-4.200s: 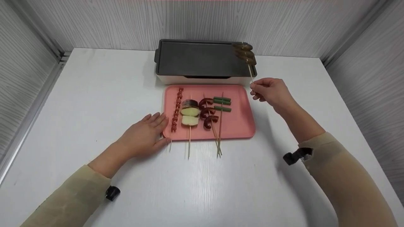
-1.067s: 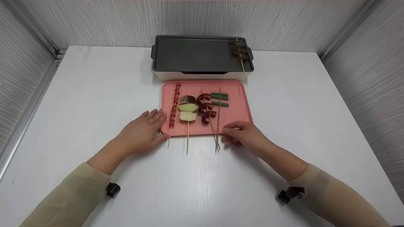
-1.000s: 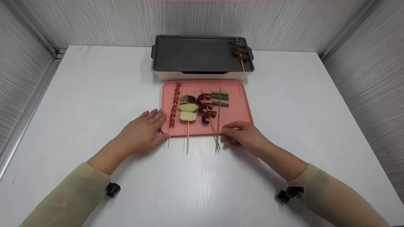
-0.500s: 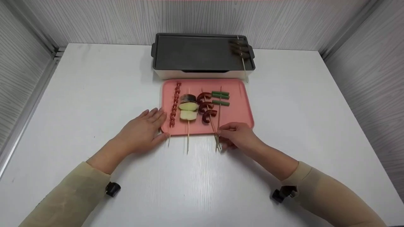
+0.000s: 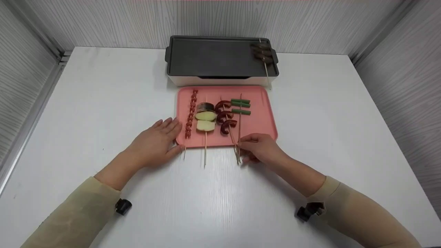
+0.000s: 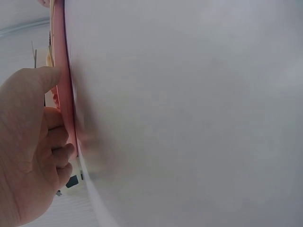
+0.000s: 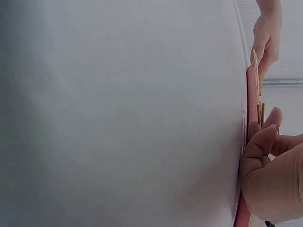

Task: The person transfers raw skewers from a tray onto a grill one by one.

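In the head view my right hand [image 5: 262, 148] pinches the stick of the green vegetable skewer [image 5: 240, 106] near the tray's front edge. My left hand [image 5: 155, 143] lies with its fingers extended against the left front corner of the pink tray [image 5: 256, 127]. Its thumb touches the rim, as the left wrist view also shows. Beside the green pieces lies a skewer of curled reddish-brown slices [image 5: 227, 117], its stick end close to the pinched one. Further left are a skewer of pale and dark-skinned slices [image 5: 205, 125] and a thin skewer of small red pieces [image 5: 190, 115].
Behind the tray stands a dark griddle [image 5: 213, 57] on a white base. A brown skewer [image 5: 262, 55] lies along its right end, the stick overhanging the front. Everything sits on a white table [image 5: 206, 206], with panelled walls at the back and sides.
My right hand set the brown skewer on the griddle, then came down to the tray's front edge and took hold of the green skewer's stick. The left hand kept its place.
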